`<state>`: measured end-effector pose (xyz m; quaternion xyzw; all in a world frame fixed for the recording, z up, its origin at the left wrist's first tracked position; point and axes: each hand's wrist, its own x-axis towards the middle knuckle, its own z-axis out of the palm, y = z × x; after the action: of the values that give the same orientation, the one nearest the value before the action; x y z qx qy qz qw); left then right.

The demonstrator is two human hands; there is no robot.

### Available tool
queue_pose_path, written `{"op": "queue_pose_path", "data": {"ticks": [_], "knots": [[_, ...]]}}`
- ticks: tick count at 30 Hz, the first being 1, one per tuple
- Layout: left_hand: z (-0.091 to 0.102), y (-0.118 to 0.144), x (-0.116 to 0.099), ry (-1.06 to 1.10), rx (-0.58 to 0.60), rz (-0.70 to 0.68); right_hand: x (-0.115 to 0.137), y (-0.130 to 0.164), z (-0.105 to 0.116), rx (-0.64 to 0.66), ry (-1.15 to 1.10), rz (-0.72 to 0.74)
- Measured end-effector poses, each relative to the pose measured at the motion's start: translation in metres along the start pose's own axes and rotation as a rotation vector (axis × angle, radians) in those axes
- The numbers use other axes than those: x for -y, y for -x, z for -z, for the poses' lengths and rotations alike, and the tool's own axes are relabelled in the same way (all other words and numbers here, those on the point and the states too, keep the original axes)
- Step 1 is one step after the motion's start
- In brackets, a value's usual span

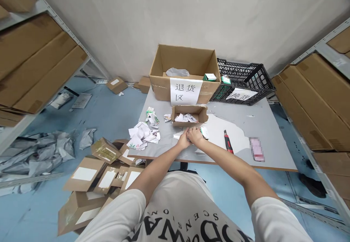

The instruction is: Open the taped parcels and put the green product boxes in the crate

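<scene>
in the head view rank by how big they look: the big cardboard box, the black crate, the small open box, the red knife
1. Big cardboard box, largest.
2. Black crate: looks a little smaller, though the box hides part of it, so this is unsure.
3. Small open box near the hands.
4. Red knife, smallest.

On your table [273, 140] you have two open cardboard boxes, one large [188, 67] and one small [188, 114], one black plastic crate [246, 76], one red utility knife [228, 141], one pile of torn paper [143, 134], and your two hands [183, 139] [195, 135] pressed together.
</scene>
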<state>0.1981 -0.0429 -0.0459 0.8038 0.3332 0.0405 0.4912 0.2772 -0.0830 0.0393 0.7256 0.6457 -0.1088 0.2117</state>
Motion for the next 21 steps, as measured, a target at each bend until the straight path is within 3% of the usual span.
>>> {"op": "queue_pose_path", "data": {"ticks": [7, 13, 17, 21], "knots": [[-0.012, -0.008, 0.018, 0.052, -0.121, -0.071, 0.007, 0.002, -0.001, -0.105, -0.001, 0.068], [-0.001, -0.001, 0.017, 0.088, -0.086, -0.137, -0.026, 0.048, -0.005, -0.425, -0.096, 0.189], [0.009, 0.002, 0.015, 0.125, -0.078, -0.156, -0.060, 0.072, -0.040, -0.527, -0.415, 0.030], [0.009, 0.001, 0.017, 0.131, -0.057, -0.130, -0.066, 0.069, -0.088, -0.553, -1.007, -0.065]]}}
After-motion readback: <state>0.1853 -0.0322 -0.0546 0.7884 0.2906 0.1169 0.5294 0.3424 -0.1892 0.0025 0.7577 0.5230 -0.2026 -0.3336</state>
